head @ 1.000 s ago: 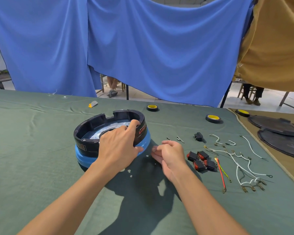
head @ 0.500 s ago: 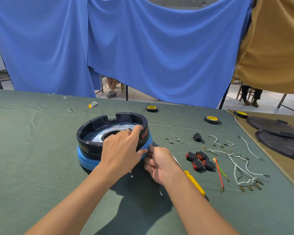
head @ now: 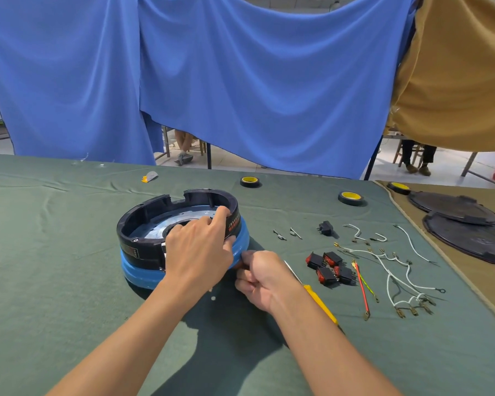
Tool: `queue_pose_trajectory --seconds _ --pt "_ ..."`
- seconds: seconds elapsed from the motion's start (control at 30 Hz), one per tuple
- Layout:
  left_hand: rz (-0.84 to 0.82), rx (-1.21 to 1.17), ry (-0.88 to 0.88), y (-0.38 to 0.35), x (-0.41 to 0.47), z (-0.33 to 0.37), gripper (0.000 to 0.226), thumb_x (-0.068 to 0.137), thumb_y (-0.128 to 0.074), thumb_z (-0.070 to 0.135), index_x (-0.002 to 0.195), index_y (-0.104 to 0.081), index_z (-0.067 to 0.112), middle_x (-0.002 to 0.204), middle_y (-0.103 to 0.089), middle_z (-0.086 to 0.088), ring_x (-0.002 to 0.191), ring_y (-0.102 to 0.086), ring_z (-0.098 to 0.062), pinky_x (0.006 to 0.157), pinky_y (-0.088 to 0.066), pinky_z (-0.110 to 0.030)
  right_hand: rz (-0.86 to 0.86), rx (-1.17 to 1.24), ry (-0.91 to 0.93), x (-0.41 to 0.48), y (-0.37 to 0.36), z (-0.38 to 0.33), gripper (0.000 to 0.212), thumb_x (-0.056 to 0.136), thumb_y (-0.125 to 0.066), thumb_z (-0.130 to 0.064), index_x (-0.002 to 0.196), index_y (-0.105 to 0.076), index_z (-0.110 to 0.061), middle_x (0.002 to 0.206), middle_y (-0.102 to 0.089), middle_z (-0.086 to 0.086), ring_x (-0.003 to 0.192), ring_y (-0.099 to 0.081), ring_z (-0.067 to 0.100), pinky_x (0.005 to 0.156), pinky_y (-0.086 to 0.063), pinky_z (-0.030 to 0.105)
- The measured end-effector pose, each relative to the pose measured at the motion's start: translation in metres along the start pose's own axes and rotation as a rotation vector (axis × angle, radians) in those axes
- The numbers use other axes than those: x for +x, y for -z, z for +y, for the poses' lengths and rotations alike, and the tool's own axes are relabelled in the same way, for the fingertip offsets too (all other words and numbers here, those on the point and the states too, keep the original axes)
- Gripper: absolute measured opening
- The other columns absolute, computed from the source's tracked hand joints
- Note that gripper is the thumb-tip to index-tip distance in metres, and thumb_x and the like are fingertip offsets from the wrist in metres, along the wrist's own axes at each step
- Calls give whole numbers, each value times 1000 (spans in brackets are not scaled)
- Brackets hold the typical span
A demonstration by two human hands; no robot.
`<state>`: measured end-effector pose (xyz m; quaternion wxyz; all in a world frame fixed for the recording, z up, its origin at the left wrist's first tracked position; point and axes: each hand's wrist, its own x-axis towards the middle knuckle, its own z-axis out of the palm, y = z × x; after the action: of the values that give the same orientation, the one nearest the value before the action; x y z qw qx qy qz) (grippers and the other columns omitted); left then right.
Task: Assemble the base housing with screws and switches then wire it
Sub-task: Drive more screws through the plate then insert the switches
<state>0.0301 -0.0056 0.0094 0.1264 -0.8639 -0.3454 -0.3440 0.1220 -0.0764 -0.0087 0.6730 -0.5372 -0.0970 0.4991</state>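
Hands meet at the near-right side of the housing (head: 152, 250), which sits on the green cloth (head: 55, 281), its black shell stacked on a blue ring (head: 139, 271). The left hand (head: 196, 252) grips it, fingers hooked over the black rim and thumb pressed on the ring outside. The right hand (head: 262, 277) is curled tight just below that thumb, fingertips touching the ring. Whether they pinch a fastener or the ring's edge is hidden.

The step looks like seating the shell or starting a fastener low on the side. To do it well, the left fingers should bear straight down so the stack cannot slide on the cloth. The right fingers should work without tilting the shell. A screwdriver (head: 322, 305) lies just right of the right wrist.

Right of the right fingers lie four switches (head: 329, 267), then loose wires (head: 388, 281). Beyond those are two likely screws (head: 279, 235) and a small black part (head: 325, 227). Farther beyond the fingers stand two tape rolls (head: 351, 198). At far right, black discs (head: 469, 238) rest on a tan cloth.

Behind the table hang a blue curtain (head: 255, 81) and a tan curtain (head: 455, 81), with seated people's legs showing under them.
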Motion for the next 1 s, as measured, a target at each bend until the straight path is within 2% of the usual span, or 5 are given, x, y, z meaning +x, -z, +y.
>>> queue_pose_trajectory --seconds 0.27,0.6,0.73,0.83,1.0 --pt "43 -32 20 2 -1 -3 38 83 -71 41 113 -55 25 75 -70 4 66 -65 -26 53 -30 -28 23 -45 -3 -2 -1 -1 26 98 -30 -2 78 -46 -11 65 -38 4 40 -22 8 41 -16 22" --pt "49 41 -51 1 -8 2 41 67 -85 37 99 -64 20 61 -64 3 52 -62 -25 49 -26 -26 32 -1 -17 3 2 1 28 98 -28 2 77 -41 -13 57 -26 1 33 -17 6 34 -13 20" --pt "51 26 -48 1 -6 2 40 71 -82 39 102 -63 21 65 -66 3 59 -64 -25 53 -29 -27 25 10 -11 1 2 1 28 98 -27 2 79 -42 -12 58 -26 1 34 -17 6 34 -13 20" --pt "38 -10 -59 0 -6 0 45 72 -79 44 106 -62 20 73 -69 2 70 -67 -27 59 -40 -33 24 23 -9 0 2 1 24 99 -28 1 84 -44 -11 60 -27 2 34 -18 6 34 -14 20" --pt "50 91 -193 6 -10 -10 82 59 -81 60 120 -60 10 96 -69 -7 90 -63 -33 80 -44 -45 -17 36 63 -6 0 -2 27 96 -29 2 78 -46 -9 55 -40 2 31 -20 6 31 -16 18"
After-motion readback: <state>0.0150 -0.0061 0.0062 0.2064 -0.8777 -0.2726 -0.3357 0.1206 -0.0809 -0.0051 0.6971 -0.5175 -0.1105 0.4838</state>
